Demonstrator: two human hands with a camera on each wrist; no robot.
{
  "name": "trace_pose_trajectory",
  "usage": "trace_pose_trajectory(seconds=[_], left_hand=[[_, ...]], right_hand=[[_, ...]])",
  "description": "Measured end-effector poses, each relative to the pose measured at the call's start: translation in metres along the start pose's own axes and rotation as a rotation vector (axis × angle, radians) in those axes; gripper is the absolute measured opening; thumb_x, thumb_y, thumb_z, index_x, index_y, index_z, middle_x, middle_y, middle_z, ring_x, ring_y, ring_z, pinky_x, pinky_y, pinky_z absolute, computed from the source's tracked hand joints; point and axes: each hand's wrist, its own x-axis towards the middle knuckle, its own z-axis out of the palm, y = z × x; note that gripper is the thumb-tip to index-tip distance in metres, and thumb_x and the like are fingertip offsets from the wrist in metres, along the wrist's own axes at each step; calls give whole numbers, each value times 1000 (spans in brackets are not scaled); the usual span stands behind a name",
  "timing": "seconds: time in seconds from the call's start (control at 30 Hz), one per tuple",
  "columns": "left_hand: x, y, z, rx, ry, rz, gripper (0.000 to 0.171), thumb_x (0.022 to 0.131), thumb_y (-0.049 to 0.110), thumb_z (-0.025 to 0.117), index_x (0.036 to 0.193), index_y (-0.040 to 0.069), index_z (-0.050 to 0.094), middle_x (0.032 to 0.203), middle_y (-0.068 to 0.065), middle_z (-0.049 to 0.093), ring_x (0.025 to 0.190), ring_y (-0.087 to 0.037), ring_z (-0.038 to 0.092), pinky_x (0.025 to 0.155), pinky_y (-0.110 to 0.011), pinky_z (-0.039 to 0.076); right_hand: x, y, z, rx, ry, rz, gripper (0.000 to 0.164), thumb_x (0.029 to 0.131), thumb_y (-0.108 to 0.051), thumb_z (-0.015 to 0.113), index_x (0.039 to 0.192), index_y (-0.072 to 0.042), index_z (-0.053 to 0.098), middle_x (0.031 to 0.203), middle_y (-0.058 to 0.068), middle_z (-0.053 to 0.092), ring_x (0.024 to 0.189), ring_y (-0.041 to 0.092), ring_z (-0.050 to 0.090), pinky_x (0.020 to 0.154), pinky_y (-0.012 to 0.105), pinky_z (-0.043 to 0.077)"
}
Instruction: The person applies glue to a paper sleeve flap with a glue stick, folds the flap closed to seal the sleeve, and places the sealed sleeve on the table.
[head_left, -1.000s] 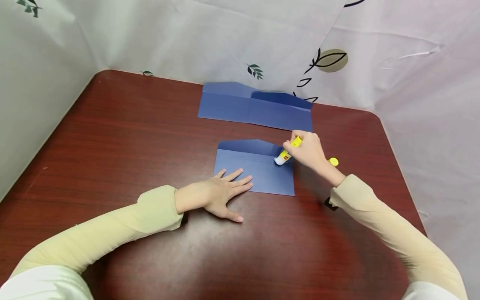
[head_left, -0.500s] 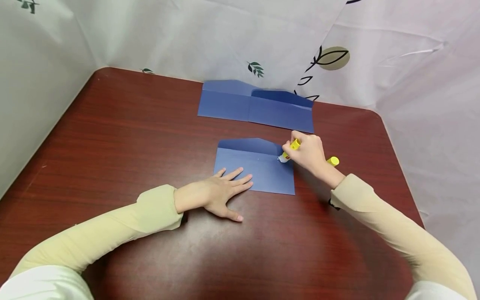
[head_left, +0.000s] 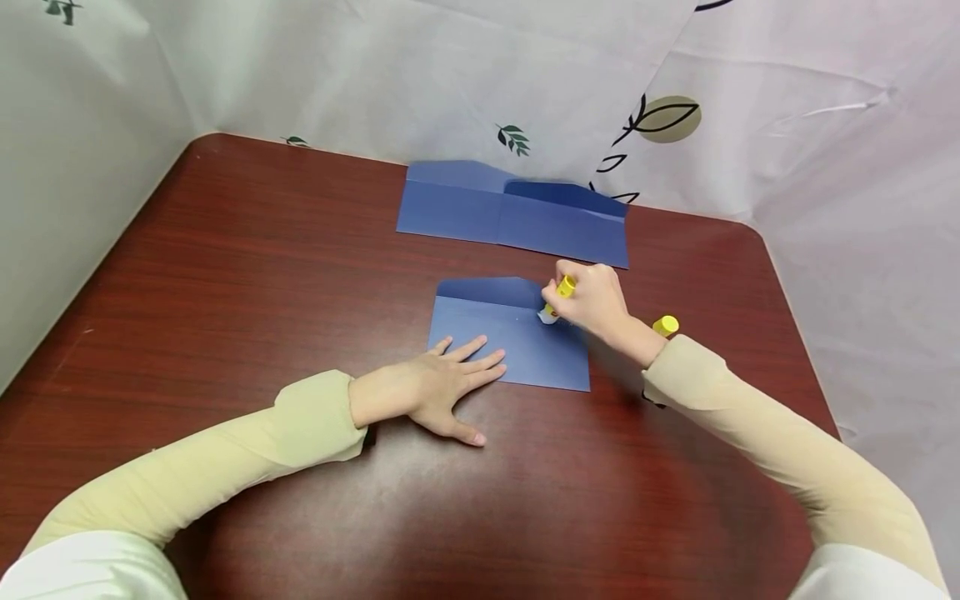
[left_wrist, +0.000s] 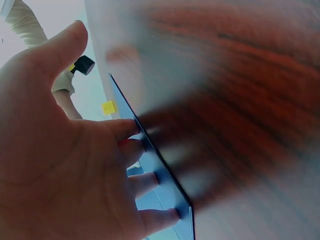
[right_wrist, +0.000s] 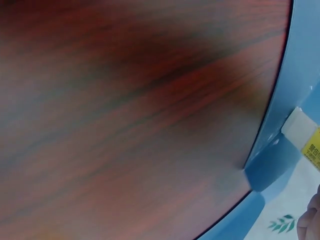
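Note:
A blue envelope lies on the table with its flap turned up on the far side. My left hand rests spread on its near left part, fingertips touching the paper, thumb on the tabletop. In the left wrist view, the fingers press across the envelope's edge. My right hand grips a yellow glue stick, tilted, its white end down on the envelope just below the flap crease. The right wrist view shows the glue stick against the blue paper, with only a bit of the hand visible.
Two more blue envelopes lie side by side at the table's far edge, flaps up. A yellow cap stands right of my right wrist, partly hidden by the arm. White patterned cloth hangs behind the reddish-brown table.
My right hand first shifted slightly right, then moved left along the crease with the glue stick. The left hand and the envelope have stayed in place.

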Motion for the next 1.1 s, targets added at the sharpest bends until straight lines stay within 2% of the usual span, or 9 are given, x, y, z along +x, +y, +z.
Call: trace_pose_trajectory(seconds=[0.37, 0.8, 1.1], left_hand=[[1, 0, 0, 16, 0, 6, 96, 82, 71, 55, 156, 27, 11, 163, 11, -1, 150, -18, -9, 121, -52, 1], [-1, 0, -2, 20, 5, 18, 97, 81, 69, 57, 156, 24, 14, 163, 9, 1, 151, -19, -8, 120, -53, 2], [-2, 1, -2, 25, 8, 20, 97, 81, 69, 57, 156, 24, 14, 163, 8, 2, 151, -20, -7, 120, -53, 3]], right_hand=[[18, -26, 19, 52, -34, -85, 18, 78, -12, 59, 62, -10, 51, 42, -2, 42, 37, 8, 34, 39, 23, 27], [42, -63, 46, 92, -64, -176, 22, 81, -10, 56, 62, -11, 44, 44, -5, 30, 37, 9, 26, 41, 22, 19], [59, -88, 62, 94, -81, -205, 20, 83, -12, 56, 65, -10, 48, 45, -3, 34, 36, 11, 31, 41, 21, 21]])
